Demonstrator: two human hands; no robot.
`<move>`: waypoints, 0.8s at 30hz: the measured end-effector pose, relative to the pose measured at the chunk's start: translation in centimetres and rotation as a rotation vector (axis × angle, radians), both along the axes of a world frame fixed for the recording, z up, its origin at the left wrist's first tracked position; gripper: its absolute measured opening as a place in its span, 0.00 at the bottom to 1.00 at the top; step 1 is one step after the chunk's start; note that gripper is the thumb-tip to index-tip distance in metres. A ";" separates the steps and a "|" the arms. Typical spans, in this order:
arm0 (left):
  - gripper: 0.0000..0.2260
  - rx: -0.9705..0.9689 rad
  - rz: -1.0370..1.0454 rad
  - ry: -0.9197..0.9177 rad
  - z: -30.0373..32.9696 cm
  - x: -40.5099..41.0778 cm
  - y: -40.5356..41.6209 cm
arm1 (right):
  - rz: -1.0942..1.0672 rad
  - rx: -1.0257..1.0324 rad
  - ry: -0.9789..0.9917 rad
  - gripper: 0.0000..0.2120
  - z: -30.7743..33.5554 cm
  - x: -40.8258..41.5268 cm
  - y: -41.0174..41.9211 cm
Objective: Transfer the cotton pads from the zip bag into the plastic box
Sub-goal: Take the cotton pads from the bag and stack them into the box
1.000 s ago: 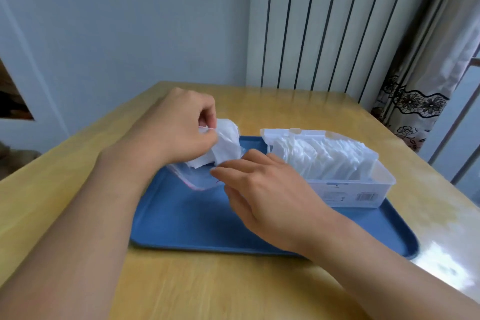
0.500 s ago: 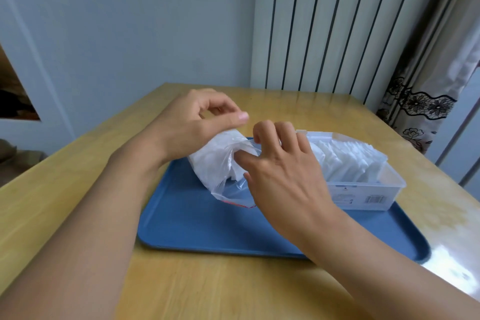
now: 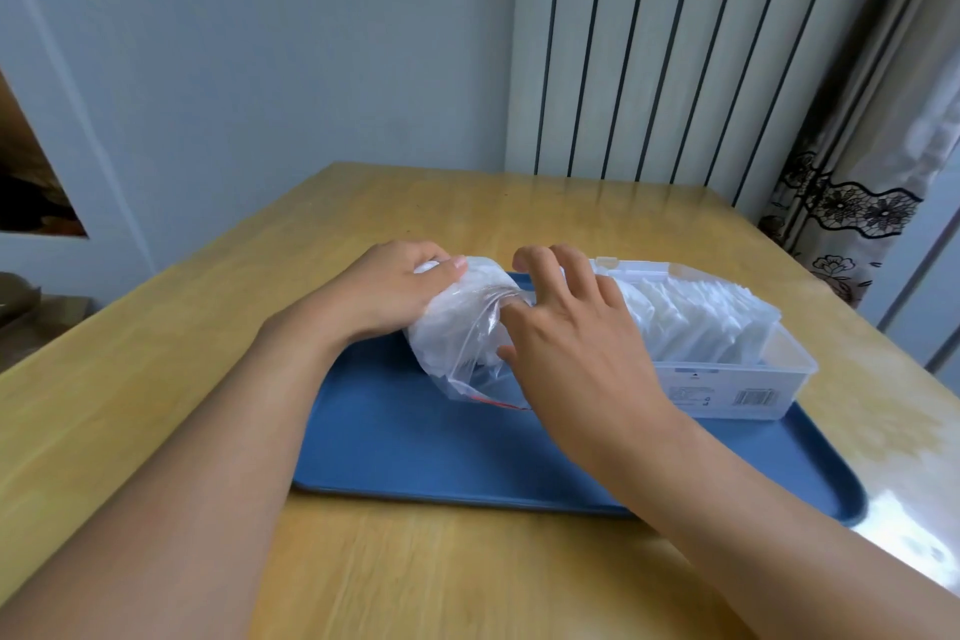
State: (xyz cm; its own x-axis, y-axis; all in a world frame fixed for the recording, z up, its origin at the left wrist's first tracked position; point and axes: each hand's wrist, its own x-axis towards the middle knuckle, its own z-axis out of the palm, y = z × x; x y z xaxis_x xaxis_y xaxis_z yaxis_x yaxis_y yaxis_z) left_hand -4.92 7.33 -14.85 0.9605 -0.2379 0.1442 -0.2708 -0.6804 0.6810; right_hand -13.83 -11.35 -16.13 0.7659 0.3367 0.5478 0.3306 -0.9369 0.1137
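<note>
Left hand grips the zip bag above the blue tray; right hand pinches the bag beside the plastic box holding cotton pads.

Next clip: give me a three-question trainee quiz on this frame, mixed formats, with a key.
1. True or false: the plastic box stands on the blue tray.
2. Which hand grips the zip bag at its far end? A) left hand B) right hand C) neither
3. Fill in: the box already holds a row of white ____.

Key: 1 true; 2 A; 3 cotton pads.
</note>
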 end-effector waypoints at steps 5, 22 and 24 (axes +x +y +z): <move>0.29 -0.030 -0.065 0.105 0.7 -0.9 -0.1 | 0.011 0.028 0.014 0.23 -0.3 0.4 -0.4; 0.29 -0.092 -0.120 0.121 0.9 -0.7 1.7 | 0.108 0.107 -0.013 0.18 0.0 -0.8 -1.3; 0.30 -0.102 -0.106 0.117 0.9 -0.8 1.7 | 0.128 0.105 -0.015 0.18 0.0 -0.7 -1.2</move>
State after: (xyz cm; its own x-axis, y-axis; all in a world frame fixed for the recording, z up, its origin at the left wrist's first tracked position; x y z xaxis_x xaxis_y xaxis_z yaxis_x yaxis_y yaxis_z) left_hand -5.72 9.00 -13.95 0.9424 -0.3289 0.0615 -0.2524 -0.5782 0.7759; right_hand -14.57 -12.57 -16.14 0.7122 0.3712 0.5959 0.4466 -0.8944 0.0234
